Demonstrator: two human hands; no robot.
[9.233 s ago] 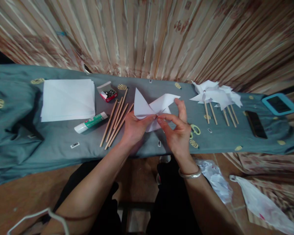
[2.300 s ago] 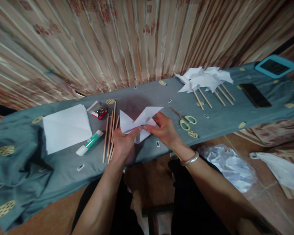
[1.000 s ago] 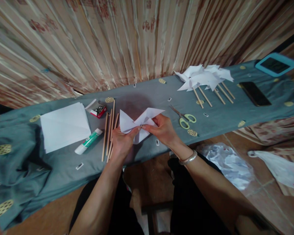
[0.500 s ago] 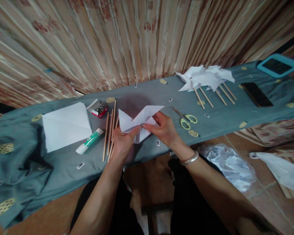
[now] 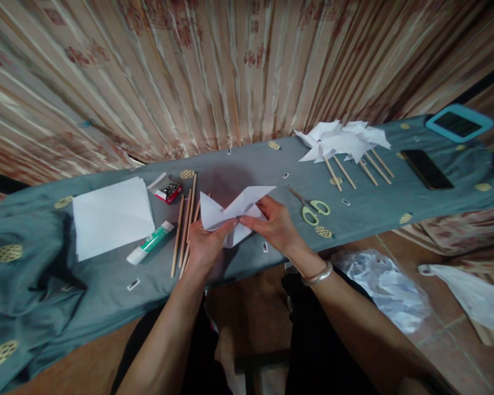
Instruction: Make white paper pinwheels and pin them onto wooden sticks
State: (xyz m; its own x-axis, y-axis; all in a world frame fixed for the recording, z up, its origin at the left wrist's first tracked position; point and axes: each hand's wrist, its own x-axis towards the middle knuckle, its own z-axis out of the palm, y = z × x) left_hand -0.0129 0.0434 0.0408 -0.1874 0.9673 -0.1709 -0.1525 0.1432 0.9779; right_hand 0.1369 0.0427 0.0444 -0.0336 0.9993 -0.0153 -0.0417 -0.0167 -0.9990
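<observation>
A white paper pinwheel [image 5: 243,202] with folded blades is held up over the near edge of the cloth. My left hand [image 5: 208,241] grips its left side, thumb pressed toward the centre. On its right side my right hand [image 5: 276,222] is closed, the thumb meeting the left thumb at the middle. A thumbtack there is mostly covered by the thumbs. Just left of my left hand lie several wooden sticks [image 5: 181,227], partly hidden behind it. Scissors [image 5: 312,208] with pale green handles rest to the right of my right hand.
A stack of white paper [image 5: 113,216], a glue stick [image 5: 150,242] and an open box of thumbtacks [image 5: 167,191] lie at left. Finished pinwheels on sticks [image 5: 333,142], a phone [image 5: 427,169] and a blue-framed device [image 5: 460,123] are at right. A plastic bag of paper scraps [image 5: 385,288] sits on the floor.
Both hands still hold the pinwheel, thumbs now closer over its centre and covering more of the thumbtack. The whole view has shifted slightly.
</observation>
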